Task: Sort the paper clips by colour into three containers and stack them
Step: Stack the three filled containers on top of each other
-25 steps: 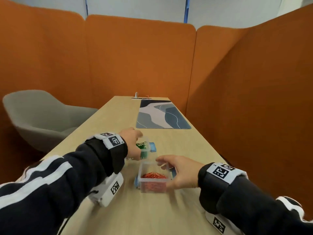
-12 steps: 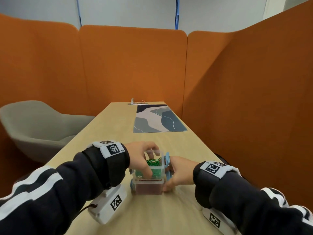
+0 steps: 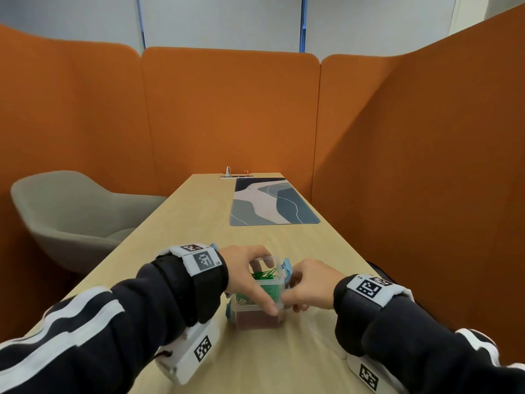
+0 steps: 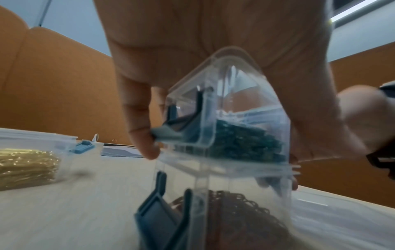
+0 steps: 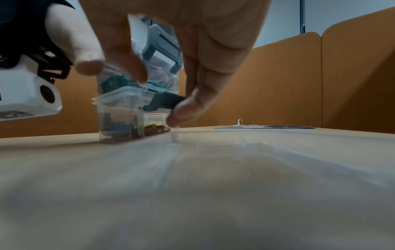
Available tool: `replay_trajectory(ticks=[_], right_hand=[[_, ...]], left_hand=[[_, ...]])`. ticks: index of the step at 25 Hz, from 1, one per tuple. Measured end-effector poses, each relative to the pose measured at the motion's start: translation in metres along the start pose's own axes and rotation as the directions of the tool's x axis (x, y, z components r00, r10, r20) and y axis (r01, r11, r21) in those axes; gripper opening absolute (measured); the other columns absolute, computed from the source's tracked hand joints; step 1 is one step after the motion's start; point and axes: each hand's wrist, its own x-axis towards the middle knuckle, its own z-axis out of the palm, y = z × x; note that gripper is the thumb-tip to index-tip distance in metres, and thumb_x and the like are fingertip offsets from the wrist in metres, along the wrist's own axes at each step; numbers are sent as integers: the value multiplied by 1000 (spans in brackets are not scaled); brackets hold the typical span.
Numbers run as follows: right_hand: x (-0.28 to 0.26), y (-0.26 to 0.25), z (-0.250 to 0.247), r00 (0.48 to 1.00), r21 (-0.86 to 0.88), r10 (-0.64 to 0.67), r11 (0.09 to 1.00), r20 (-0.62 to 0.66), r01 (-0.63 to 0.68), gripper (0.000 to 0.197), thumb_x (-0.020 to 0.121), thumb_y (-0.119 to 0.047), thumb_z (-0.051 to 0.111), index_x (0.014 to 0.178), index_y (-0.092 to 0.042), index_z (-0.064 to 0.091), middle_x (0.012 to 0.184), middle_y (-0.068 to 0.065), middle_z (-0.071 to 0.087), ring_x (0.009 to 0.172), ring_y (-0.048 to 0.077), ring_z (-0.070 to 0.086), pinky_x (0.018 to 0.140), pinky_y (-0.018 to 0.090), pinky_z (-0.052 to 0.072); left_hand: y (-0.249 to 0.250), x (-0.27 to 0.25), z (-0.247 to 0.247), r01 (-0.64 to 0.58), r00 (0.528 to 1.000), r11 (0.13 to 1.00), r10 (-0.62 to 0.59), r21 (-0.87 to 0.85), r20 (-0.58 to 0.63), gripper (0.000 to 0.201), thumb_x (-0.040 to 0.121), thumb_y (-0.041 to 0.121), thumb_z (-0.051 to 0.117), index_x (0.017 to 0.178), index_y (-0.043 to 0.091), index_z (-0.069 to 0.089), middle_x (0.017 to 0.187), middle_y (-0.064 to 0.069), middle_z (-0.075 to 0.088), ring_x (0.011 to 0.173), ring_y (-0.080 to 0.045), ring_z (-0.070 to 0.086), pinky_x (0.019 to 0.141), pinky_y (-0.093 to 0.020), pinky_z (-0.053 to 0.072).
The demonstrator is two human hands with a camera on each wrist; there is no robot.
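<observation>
A clear container of green clips point(image 3: 274, 290) sits on top of a clear container of red clips point(image 3: 255, 321) on the wooden table point(image 3: 199, 223). My left hand point(image 3: 260, 282) grips the green container point(image 4: 235, 132) from above, with one fingertip point(image 4: 147, 148) by its blue latch. My right hand point(image 3: 292, 291) pinches the right side of the stack, where its fingertips point(image 5: 181, 111) touch the blue latch point(image 5: 166, 101) of the red container point(image 5: 119, 121). A third container with gold clips point(image 4: 27, 160) stands to the left, with no hand on it.
A patterned desk mat point(image 3: 272, 203) lies further up the table. A grey chair point(image 3: 71, 211) stands beyond the table's left edge. Orange partition walls point(image 3: 412, 166) close in the far end and the right side. In the head view my left wrist hides the gold container.
One second ago my left hand held the green container behind the red one. It has since set it on the red container, and both hands now stay on the stack.
</observation>
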Motion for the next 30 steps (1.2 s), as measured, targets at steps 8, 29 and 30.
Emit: replay_trajectory(ticks=[8,29,30], right_hand=[[-13,-22,5,966,55,-120,989,-229,136,49,95,-47,34,136,-20,42,114,10,63,71,16,67,60,24,54],[3,-24,22,982,105,-13,994,-186,33,33,90,-39,38,87,-11,55,85,12,62,52,18,52,46,26,43],[3,-23,22,983,105,-15,994,-182,35,32,90,-39,37,84,-12,53,82,10,61,52,18,52,47,26,43]], left_hand=[[-9,4,0,-57,997,996,53,-69,-52,70,58,65,69,118,33,50,103,13,58,87,-7,56,81,-27,52],[-14,2,1,480,859,874,-452,72,-242,55,77,66,54,82,11,53,76,-6,61,76,-23,60,81,-28,52],[-14,3,1,488,860,867,-456,103,-229,57,77,67,52,83,11,56,70,-4,58,75,-23,59,81,-28,52]])
